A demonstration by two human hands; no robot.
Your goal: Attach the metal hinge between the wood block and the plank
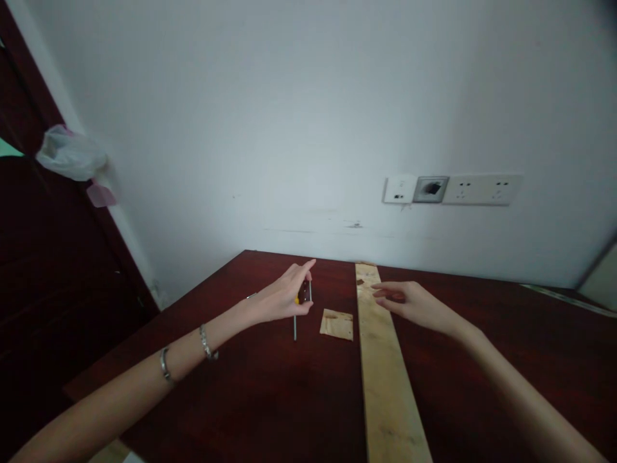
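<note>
My left hand [284,297] is above the dark red table, its index finger stretched out. Between its thumb and fingers is a small dark plate with a bright metal edge [311,292] and small reddish dots, perhaps a hinge. Below this hand a thin metal shaft [295,329] lies on the table, with a bit of yellow at its upper end; the hand hides the rest. My right hand [402,299] has loosely curled fingers, apart and holding nothing, over the far part of a long wooden board [385,379]. A small square wood piece [337,324] lies between the hands, left of the board.
The dark red table [299,399] meets a white wall [308,128] at its far edge. Wall sockets [482,190] are at the right. A plastic bag [72,154] hangs by a dark door at the left. A small shiny thing [251,296] shows behind my left wrist.
</note>
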